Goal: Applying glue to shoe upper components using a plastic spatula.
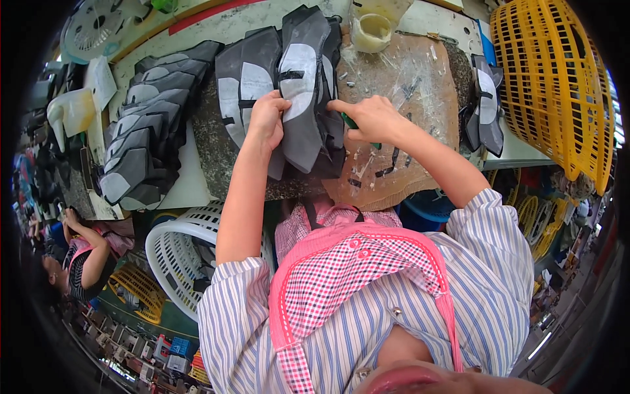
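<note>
Flat dark grey pieces with light grey panels and black tabs, which look like shoe-upper parts, overlap in front of me. My left hand [268,118] pinches the edge of the front grey piece [303,98], its thumb lying on the light panel. At that piece's right side is my right hand [375,119], closed around a green-handled tool [349,121]; its working end is hidden. The index finger points toward the piece's edge. More such pieces [246,72] lie just left of the front one. Glue-smeared cardboard [420,85] lies under and beyond my right hand.
A long overlapping row of grey pieces [147,111] lies left; a few more [487,105] sit right. A cup of pale paste [374,33] stands behind the cardboard. A yellow basket [551,85] leans at right, and a white basket [172,262] is below the table. Another person [85,256] works at far left.
</note>
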Demonstrator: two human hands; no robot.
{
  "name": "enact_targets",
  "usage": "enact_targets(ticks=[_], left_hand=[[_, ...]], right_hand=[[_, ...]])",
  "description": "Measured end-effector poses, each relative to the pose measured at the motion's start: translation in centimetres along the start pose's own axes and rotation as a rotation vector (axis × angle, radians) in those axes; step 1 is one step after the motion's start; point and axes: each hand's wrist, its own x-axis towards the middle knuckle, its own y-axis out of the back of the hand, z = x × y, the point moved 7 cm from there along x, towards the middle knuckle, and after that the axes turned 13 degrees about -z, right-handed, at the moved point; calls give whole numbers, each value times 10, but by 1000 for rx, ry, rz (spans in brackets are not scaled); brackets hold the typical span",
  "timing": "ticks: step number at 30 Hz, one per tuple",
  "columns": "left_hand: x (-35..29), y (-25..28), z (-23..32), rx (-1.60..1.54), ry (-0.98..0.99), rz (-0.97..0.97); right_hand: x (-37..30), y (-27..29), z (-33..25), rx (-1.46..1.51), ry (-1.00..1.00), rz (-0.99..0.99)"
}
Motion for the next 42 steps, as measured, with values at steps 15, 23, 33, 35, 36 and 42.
enact_targets(ticks=[15,23,33,35,36,42], left_hand=[[-44,17,94,-112,-452,-16],[-301,97,226,277,-1399,854],[-248,281,106,-39,-1139,1294],[-272,302,110,156,-932,1378],[-266,269,125,258,-1012,1320],[-145,50,84,1017,-783,695]], right_hand=[[13,-13,-18,-47,63,34],[12,-14,-22,69,43,-43],[12,-7,-9,1094,196,-171],[1,26,2,1192,316,25],[-8,42,31,1152,252,263],[-22,84,114,969,95,1122]])
